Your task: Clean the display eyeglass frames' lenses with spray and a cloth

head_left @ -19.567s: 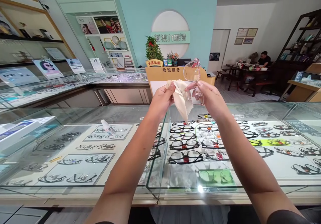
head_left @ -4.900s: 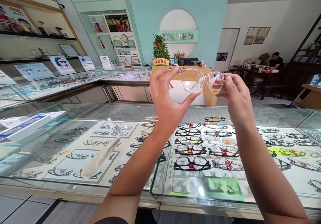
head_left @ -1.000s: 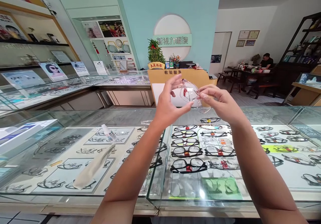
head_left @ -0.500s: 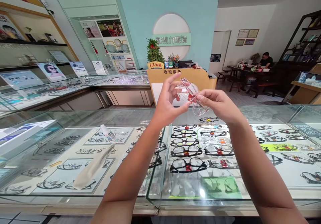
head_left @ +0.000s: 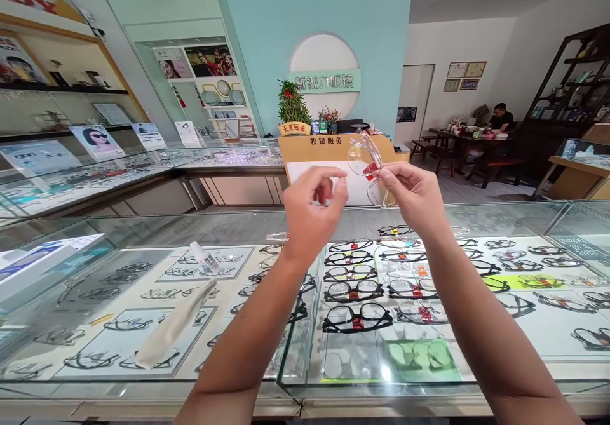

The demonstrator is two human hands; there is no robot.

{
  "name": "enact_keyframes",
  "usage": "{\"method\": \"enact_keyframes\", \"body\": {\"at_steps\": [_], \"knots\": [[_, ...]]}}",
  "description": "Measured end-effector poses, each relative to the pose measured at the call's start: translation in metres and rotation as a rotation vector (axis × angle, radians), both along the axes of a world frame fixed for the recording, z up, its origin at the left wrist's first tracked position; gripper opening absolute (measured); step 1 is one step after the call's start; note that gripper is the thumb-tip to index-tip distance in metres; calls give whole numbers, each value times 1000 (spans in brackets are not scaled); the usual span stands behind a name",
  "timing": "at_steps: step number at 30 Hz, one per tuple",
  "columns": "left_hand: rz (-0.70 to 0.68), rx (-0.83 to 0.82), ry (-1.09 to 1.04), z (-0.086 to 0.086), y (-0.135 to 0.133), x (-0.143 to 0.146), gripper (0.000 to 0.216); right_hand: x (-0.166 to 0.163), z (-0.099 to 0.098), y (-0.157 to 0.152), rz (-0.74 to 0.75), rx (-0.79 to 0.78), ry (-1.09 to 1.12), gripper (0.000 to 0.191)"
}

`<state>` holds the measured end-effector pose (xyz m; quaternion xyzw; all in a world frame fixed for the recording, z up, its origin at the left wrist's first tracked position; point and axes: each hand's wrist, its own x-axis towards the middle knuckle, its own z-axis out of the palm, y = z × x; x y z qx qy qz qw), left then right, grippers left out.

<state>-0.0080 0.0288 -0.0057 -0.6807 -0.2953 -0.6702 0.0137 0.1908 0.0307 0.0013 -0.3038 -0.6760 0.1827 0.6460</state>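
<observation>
My right hand (head_left: 412, 195) pinches a pair of clear-framed glasses (head_left: 366, 161) with a red tag, held up above the glass counter (head_left: 476, 212). The frame is folded and tilted, sticking up and left from my fingers. My left hand (head_left: 312, 209) hovers just left of the glasses with its fingers curled loosely and nothing in them; it does not touch the frame. A beige cleaning cloth (head_left: 171, 326) lies on the counter glass at the lower left, with a small white spray bottle (head_left: 204, 258) beyond it.
Rows of dark-framed glasses (head_left: 357, 290) fill the display case under the glass. A wooden cashier desk (head_left: 328, 152) with a potted plant (head_left: 291, 108) stands behind. A person sits at a table (head_left: 500, 120) at the far right. More display counters run along the left.
My left hand has let go of the clear glasses and drawn back to the left. The right hand alone holds them now, slightly higher.
</observation>
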Motion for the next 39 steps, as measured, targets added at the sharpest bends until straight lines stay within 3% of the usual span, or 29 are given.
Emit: {"method": "enact_keyframes", "body": {"at_steps": [5,9,13,20,24,31,35,39], "knots": [[-235,-356,81,2,-7,9,31,-17,-6,-6,-179,183,-108,16],[-272,-422,-30,0,4,8,36,-25,-9,-12,-255,234,-233,15],[-279,-452,-119,1,13,4,36,-29,-9,-18,-242,195,-325,17],[-304,-521,-58,-2,26,-3,31,-15,-2,-17,-246,163,-217,12],[-235,-563,166,-8,34,-6,24,5,6,-18,-301,176,-74,16],[143,-649,857,-28,50,-3,18,18,20,-30,-221,188,-12,25],[246,-741,1104,-49,83,4,24,20,26,-39,-220,187,-8,25],[267,-789,1191,-72,121,11,23,20,31,-47,-195,225,-1,15]]}}
